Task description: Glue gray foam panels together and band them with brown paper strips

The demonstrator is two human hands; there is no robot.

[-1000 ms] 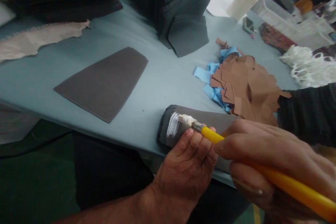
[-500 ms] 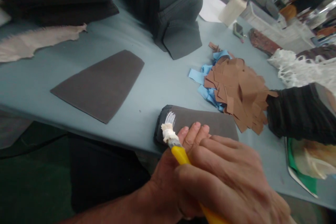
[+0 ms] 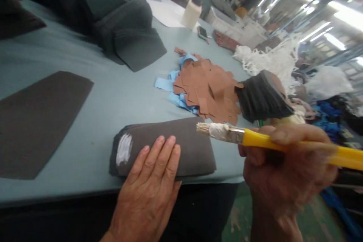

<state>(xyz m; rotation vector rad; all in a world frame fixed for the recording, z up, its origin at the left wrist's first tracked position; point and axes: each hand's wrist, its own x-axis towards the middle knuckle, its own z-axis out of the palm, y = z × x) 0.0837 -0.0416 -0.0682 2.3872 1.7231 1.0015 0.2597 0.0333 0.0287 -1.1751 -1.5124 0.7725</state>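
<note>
My left hand (image 3: 150, 181) lies flat, fingers stretched out, on a stack of dark grey pieces (image 3: 195, 147) at the table's front edge. A white smear (image 3: 124, 149) covers part of the stack's left end. To the right, my right hand (image 3: 289, 166) is closed round the yellow handle of a brush (image 3: 261, 138). White paste coats the brush's base, and its bristles point left, above the right part of the stack. A single large grey piece (image 3: 48, 121) lies flat on the left.
Brown scraps (image 3: 210, 87) with blue strips (image 3: 164, 84) lie behind the stack. A dark ribbed bundle (image 3: 263, 96) stands right of them. Dark folded pieces (image 3: 138, 47) and a phone (image 3: 202, 33) are further back. White stringy material (image 3: 255, 58) is at back right.
My right hand has lifted the brush off the stack and moved right, uncovering my left hand. The white smear is now larger and fully visible. The view has shifted right.
</note>
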